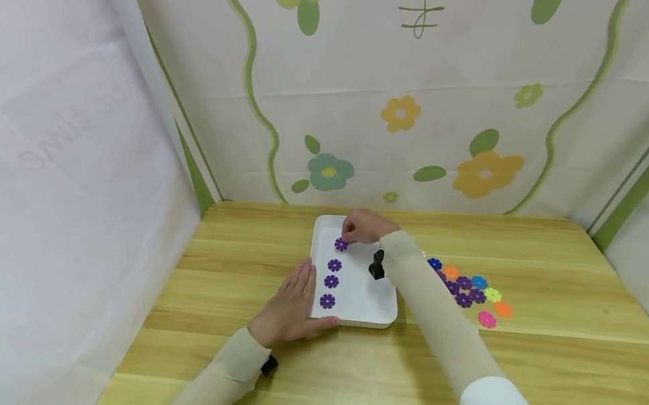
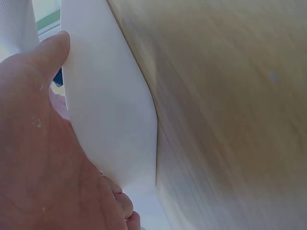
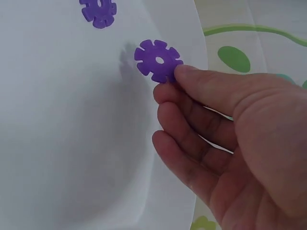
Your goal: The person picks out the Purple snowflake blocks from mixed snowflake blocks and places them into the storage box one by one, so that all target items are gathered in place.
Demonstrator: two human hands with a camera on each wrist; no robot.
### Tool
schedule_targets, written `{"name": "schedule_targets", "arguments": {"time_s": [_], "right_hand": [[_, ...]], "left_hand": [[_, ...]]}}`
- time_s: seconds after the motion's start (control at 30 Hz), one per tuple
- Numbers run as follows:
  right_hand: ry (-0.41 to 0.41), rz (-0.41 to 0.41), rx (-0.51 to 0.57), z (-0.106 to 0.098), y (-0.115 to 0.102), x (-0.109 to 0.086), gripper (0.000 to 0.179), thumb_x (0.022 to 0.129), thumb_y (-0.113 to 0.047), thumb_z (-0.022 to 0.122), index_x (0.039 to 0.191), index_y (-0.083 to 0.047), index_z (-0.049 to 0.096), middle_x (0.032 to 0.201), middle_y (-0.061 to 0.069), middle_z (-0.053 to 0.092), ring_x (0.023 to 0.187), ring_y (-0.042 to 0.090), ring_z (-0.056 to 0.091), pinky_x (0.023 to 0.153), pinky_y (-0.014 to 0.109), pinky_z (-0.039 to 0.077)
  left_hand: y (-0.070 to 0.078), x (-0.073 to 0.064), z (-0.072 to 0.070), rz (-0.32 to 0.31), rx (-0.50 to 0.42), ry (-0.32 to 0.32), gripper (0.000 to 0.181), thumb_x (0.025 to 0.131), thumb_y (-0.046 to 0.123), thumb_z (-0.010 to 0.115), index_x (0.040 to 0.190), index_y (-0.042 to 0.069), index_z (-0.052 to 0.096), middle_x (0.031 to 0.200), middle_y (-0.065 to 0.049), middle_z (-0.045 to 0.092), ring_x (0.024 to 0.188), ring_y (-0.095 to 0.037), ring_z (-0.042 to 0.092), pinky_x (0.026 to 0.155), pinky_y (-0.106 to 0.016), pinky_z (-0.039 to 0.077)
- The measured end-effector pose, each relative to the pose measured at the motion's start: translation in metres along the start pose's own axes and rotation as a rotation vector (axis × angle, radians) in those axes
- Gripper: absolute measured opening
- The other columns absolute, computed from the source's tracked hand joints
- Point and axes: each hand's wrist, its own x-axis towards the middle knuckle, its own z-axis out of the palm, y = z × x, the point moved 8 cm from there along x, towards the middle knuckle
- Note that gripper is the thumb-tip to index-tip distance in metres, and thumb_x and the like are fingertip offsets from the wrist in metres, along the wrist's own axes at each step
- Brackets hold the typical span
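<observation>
A white rectangular tray point(image 1: 355, 293) lies on the table with three purple notched discs point(image 1: 331, 281) in a row along its left side. At the tray's far end my right hand point(image 1: 367, 225) pinches another purple disc point(image 3: 159, 61) between thumb and forefinger. In the right wrist view this disc is tilted just above the tray floor, its shadow beside it. My left hand point(image 1: 291, 308) rests against the tray's near left corner, fingers straight along the left edge and thumb along the front edge. The left wrist view shows the thumb point(image 2: 56, 50) touching the tray's outer wall point(image 2: 108, 96).
Right of the tray, partly behind the right forearm, lies a loose pile of notched discs point(image 1: 462, 283) in purple, blue, orange, yellow and pink. The wooden table point(image 1: 215, 256) meets a flower-printed cloth point(image 1: 346, 78) at its far edge.
</observation>
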Motion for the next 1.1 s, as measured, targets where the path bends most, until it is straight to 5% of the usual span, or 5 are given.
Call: {"name": "schedule_targets", "arguments": {"time_s": [0.33,0.7,0.9,1.1], "right_hand": [[-0.024,-0.027,0.032,0.018,0.008,0.013,0.019,0.106,-0.023,0.067,0.1,-0.013,0.082,0.093,0.002,0.076,0.077,0.013,0.057,0.067,0.024,0.046],[0.005,-0.001,-0.01,0.014,0.006,0.008,0.018,0.105,-0.022,0.068,0.105,-0.011,0.082,0.097,0.003,0.077,0.081,0.014,0.06,0.072,0.025,0.05],[-0.004,-0.032,-0.062,-0.003,0.005,-0.008,0.016,0.105,-0.024,0.069,0.111,-0.014,0.079,0.109,0.002,0.076,0.097,0.017,0.066,0.09,0.033,0.058],[-0.016,-0.19,-0.113,-0.031,-0.004,-0.04,0.024,0.104,-0.015,0.069,0.122,-0.001,0.077,0.116,0.012,0.077,0.105,0.024,0.072,0.097,0.04,0.061]], "left_hand": [[0.005,-0.003,-0.001,0.034,0.002,0.025,0.118,0.096,0.079,0.051,0.165,-0.01,0.014,0.177,-0.027,0.004,0.166,-0.039,0.007,0.134,-0.053,0.02],[0.007,-0.001,-0.003,0.033,0.013,0.026,0.118,0.096,0.079,0.05,0.165,-0.009,0.013,0.177,-0.026,0.004,0.166,-0.038,0.007,0.134,-0.053,0.02],[0.007,-0.001,-0.005,0.023,-0.01,0.015,0.119,0.096,0.08,0.051,0.165,-0.009,0.013,0.177,-0.026,0.004,0.166,-0.039,0.007,0.134,-0.053,0.02],[0.005,-0.003,-0.007,0.024,-0.032,0.039,0.118,0.096,0.077,0.055,0.165,-0.01,0.014,0.176,-0.027,0.005,0.166,-0.04,0.008,0.133,-0.054,0.021]]}}
